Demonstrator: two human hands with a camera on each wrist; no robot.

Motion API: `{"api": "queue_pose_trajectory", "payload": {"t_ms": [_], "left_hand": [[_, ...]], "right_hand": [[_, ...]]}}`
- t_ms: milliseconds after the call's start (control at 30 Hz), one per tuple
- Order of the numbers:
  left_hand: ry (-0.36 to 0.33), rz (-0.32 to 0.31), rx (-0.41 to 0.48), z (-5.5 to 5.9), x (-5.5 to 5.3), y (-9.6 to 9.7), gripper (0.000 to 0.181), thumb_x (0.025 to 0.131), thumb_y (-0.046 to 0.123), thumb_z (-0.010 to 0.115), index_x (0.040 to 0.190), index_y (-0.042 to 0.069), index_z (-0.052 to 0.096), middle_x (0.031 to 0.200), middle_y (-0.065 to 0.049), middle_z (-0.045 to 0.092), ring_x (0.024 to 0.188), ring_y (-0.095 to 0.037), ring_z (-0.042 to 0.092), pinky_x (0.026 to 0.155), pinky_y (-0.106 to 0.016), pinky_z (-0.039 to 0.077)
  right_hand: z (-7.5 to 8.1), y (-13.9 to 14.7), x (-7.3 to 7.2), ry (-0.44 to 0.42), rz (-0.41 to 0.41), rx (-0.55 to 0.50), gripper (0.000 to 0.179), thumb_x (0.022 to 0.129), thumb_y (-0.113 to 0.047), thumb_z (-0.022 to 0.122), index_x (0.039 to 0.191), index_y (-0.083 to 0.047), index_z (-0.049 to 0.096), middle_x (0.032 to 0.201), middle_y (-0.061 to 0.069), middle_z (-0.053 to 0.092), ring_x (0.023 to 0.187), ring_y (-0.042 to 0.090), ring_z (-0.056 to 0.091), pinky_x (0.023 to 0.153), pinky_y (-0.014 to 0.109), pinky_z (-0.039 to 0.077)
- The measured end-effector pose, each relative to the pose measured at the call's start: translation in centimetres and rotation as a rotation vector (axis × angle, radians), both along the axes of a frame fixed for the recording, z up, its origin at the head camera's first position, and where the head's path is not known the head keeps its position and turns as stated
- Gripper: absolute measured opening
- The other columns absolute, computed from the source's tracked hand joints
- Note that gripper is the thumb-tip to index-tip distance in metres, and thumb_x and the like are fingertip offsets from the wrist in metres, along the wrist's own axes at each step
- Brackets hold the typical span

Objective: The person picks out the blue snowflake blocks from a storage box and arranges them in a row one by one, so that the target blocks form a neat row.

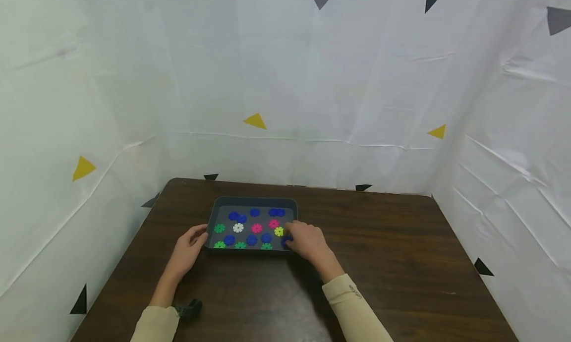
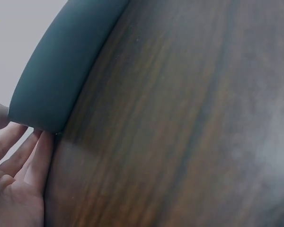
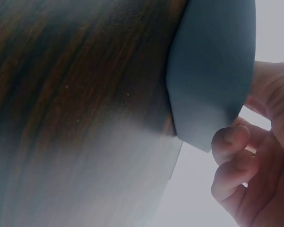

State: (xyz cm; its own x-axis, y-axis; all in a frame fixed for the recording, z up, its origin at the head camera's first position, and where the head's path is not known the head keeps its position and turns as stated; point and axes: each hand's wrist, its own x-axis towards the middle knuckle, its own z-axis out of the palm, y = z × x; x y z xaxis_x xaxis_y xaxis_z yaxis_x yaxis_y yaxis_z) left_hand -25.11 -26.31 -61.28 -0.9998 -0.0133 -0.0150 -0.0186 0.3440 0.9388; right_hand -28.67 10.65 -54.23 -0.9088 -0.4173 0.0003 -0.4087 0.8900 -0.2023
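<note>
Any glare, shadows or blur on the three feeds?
Head: faint glare on the near tabletop, dark shadow beside the right forearm. Left wrist: pale glare at right, tabletop grain soft, white backdrop overexposed. Right wrist: whitish haze low on the tabletop, backdrop washed out past the gray tray.

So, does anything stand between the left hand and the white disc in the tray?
Yes: in the head view, the left rim of the tray and a green disc just inside it lie between the left hand and the white disc.
</note>
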Motion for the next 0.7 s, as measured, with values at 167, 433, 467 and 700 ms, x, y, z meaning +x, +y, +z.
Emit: {"api": "queue_pose_trajectory", "payload": {"t_ms": [167, 433, 467, 700], "left_hand": [[0.008, 0.002, -0.003, 0.0, -0.1, 0.0, 0.051, 0.115, 0.034, 0.053, 0.158, 0.007, 0.049, 0.163, -0.021, 0.049, 0.152, -0.042, 0.046, 0.129, -0.06, 0.034], [-0.017, 0.002, -0.015, 0.3, -0.4, 0.2, 0.052, 0.115, 0.037, 0.053, 0.158, 0.008, 0.05, 0.165, -0.021, 0.047, 0.155, -0.041, 0.044, 0.129, -0.059, 0.034], [-0.019, 0.003, -0.017, 0.3, -0.4, 0.2, 0.052, 0.115, 0.037, 0.053, 0.158, 0.008, 0.05, 0.165, -0.021, 0.047, 0.155, -0.041, 0.044, 0.129, -0.059, 0.034], [-0.021, 0.015, -0.023, 0.5, 0.2, -0.2, 0.056, 0.114, 0.041, 0.054, 0.159, 0.008, 0.049, 0.165, -0.021, 0.047, 0.155, -0.041, 0.043, 0.129, -0.06, 0.033]], "right_hand": [[0.2, 0.5, 0.2, 0.028, 0.026, -0.031, 0.009, 0.1, -0.025, 0.079, 0.108, -0.022, 0.076, 0.103, -0.002, 0.076, 0.085, 0.018, 0.07, 0.072, 0.044, 0.061], [1.7, 1.9, 0.6, 0.006, -0.002, -0.114, 0.006, 0.102, -0.021, 0.076, 0.107, -0.019, 0.079, 0.1, -0.004, 0.077, 0.085, 0.014, 0.07, 0.077, 0.044, 0.063], [1.8, 2.1, 0.6, 0.012, -0.005, -0.119, 0.005, 0.102, -0.021, 0.076, 0.107, -0.019, 0.078, 0.1, -0.004, 0.077, 0.086, 0.013, 0.07, 0.077, 0.043, 0.063], [2.6, 2.5, 0.9, 0.063, -0.013, -0.187, 0.007, 0.102, -0.023, 0.077, 0.108, -0.02, 0.077, 0.102, -0.005, 0.076, 0.087, 0.011, 0.069, 0.079, 0.039, 0.063]]}}
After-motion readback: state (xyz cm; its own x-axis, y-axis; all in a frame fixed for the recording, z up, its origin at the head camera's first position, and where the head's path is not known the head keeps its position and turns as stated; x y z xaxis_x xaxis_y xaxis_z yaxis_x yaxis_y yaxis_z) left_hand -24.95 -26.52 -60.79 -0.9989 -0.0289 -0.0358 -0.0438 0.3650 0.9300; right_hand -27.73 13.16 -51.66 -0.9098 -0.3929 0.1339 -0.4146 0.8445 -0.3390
